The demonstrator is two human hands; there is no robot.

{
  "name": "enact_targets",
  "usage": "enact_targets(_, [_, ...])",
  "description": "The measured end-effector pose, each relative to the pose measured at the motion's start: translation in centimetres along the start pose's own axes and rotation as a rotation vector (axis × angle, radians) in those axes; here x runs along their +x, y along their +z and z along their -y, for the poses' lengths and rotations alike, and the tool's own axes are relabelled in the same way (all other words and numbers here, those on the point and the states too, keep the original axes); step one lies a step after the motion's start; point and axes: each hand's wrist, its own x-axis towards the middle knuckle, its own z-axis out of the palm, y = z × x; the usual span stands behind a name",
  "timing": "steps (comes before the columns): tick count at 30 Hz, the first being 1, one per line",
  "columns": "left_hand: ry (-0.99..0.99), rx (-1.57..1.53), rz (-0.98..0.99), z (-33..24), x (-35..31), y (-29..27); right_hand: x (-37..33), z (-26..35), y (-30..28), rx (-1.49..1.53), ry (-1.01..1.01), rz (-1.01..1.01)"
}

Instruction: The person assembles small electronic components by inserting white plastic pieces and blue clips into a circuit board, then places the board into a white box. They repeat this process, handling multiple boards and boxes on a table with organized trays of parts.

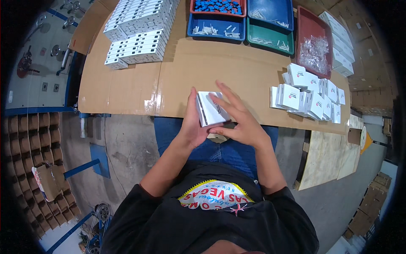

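Observation:
A small flat white box (209, 111) with a printed top face is held up between my two hands, just over the table's near edge. Along its left side runs my left hand (192, 127), with the palm and fingers closed against it. From the right, my right hand (246, 123) grips the same box. Its thumb presses at the lower edge, and its long fingers reach over the top face. Part of the box's right side is hidden behind those fingers.
Tall stacks of white boxes (137, 51) stand at the table's far left. Several small white boxes (292, 96) are grouped at the right. Along the back are a blue tray (217, 38) of white pieces, a green tray (270, 49) and a red tray (313, 15) with clear plastic bags.

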Motion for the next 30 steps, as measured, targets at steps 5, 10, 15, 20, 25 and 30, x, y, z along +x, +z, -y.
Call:
enact_targets(5, [-0.099,-0.176,0.202,0.7,0.0,-2.0,-0.1,-1.0,0.3,0.033,0.007,-0.003])
enact_targets(10, [-0.062,-0.109,0.045,1.2,-0.9,0.1,-0.1,-1.2,0.5,0.047,-0.054,-0.095])
enact_targets(15, [-0.057,-0.124,0.092,1.6,-0.3,-0.6,-0.1,-1.3,0.4,-0.06,-0.141,-0.142])
enact_targets(20, [-0.088,-0.184,0.103,1.9,-0.3,-0.8,-0.2,-1.2,0.6,-0.08,-0.156,-0.176])
enact_targets(25, [-0.087,-0.259,0.177,2.7,0.0,-2.0,-0.6,-1.2,0.9,-0.074,-0.143,-0.182])
enact_targets(30, [-0.085,-0.329,0.165,2.7,-0.3,-2.0,-0.7,-1.4,1.6,-0.053,-0.128,-0.198])
